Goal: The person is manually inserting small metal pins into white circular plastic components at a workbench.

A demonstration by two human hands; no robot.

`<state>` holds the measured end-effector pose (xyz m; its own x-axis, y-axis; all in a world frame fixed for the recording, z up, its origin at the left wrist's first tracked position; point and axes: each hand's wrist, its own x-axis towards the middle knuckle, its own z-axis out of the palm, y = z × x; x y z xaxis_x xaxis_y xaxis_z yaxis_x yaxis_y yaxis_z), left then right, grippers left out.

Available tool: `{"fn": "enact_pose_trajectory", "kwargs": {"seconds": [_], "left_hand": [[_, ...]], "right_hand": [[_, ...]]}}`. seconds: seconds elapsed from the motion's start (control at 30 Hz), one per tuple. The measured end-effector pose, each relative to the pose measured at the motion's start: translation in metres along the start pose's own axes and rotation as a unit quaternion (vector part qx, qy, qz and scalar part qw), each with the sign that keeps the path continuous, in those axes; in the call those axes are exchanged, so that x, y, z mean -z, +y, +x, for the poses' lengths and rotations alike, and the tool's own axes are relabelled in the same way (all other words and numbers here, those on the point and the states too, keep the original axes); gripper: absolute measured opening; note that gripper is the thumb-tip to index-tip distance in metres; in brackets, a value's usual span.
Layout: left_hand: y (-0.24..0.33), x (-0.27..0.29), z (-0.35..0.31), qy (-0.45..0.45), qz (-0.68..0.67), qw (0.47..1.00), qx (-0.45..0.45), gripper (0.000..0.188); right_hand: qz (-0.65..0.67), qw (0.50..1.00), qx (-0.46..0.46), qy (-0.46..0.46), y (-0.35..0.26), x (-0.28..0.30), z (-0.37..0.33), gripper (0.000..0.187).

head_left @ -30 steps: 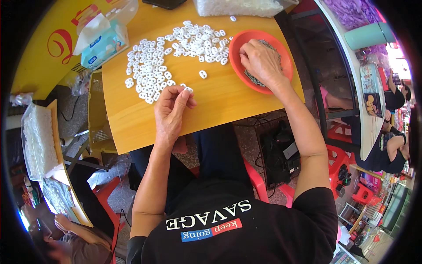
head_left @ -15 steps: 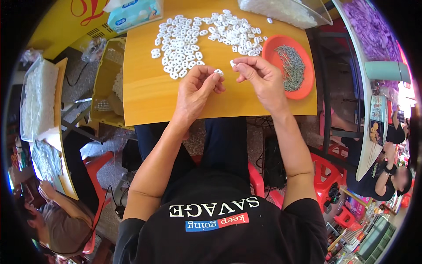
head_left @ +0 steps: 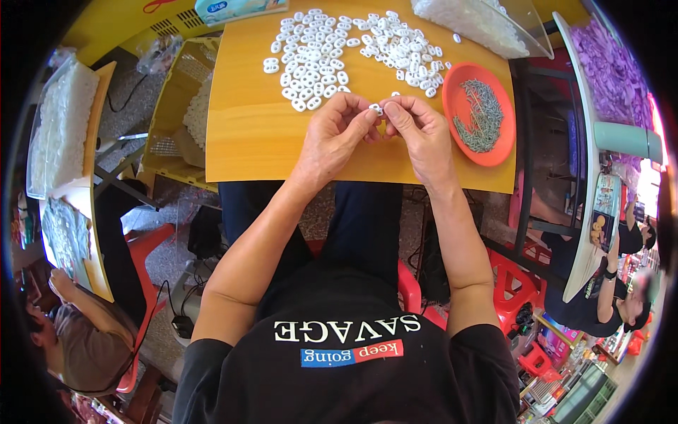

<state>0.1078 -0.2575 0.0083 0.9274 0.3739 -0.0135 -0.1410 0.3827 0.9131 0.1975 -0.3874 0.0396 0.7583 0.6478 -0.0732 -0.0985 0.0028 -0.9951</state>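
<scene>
Above the front half of the yellow table, my left hand (head_left: 333, 136) pinches a small white two-hole plastic piece (head_left: 376, 109) between thumb and fingers. My right hand (head_left: 420, 138) is closed in a pinch at the right end of that piece, the two thumbs nearly meeting. What lies between the right fingertips is hidden. Beyond my left hand spreads a flat group of white two-hole pieces (head_left: 311, 56). Another heap of white pieces (head_left: 402, 49) lies farther right. Close by my right hand stands a red oval dish (head_left: 452, 106) of thin grey metal pins or screws (head_left: 484, 116).
A tissue pack (head_left: 240, 8) and a clear tub of whitish parts (head_left: 473, 25) stand along the table's (head_left: 247, 152) far edge. Left of it is a yellow crate (head_left: 166, 141). A person (head_left: 85, 339) sits at a side table far left; people and a white shelf are right.
My hands have come together at the white piece; before, they were apart, the right pinching a small white bit. The view has shifted slightly, so the table sits a little higher and farther right.
</scene>
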Motion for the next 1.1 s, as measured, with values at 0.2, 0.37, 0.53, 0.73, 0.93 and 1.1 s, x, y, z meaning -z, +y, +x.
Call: {"fn": "enact_pose_trajectory", "kwargs": {"seconds": [0.2, 0.37, 0.53, 0.73, 0.93, 1.1], "left_hand": [[0.001, 0.0, 0.0, 0.002, 0.005, 1.0, -0.004, 0.015], [0.001, 0.001, 0.0, 0.003, 0.011, 1.0, -0.004, 0.014], [0.001, 0.0, 0.0, 0.007, 0.018, 1.0, -0.005, 0.014], [-0.001, 0.002, -0.001, 0.01, 0.011, 1.0, -0.003, 0.014], [-0.002, 0.002, -0.001, 0.007, 0.01, 1.0, -0.005, 0.013], [-0.001, 0.003, -0.001, 0.007, -0.005, 1.0, -0.005, 0.013]], "right_hand": [[0.003, 1.0, 0.003, 0.004, 0.001, 0.0, 0.001, 0.019], [-0.05, 0.998, 0.029, 0.016, 0.001, -0.004, 0.002, 0.022], [-0.099, 0.993, 0.055, 0.02, 0.0, -0.005, 0.001, 0.02], [-0.174, 0.976, 0.121, 0.046, 0.004, -0.008, -0.002, 0.017], [-0.205, 0.966, 0.151, 0.037, 0.007, -0.007, 0.0, 0.015], [-0.151, 0.982, 0.111, 0.038, 0.008, -0.009, 0.002, 0.015]]}}
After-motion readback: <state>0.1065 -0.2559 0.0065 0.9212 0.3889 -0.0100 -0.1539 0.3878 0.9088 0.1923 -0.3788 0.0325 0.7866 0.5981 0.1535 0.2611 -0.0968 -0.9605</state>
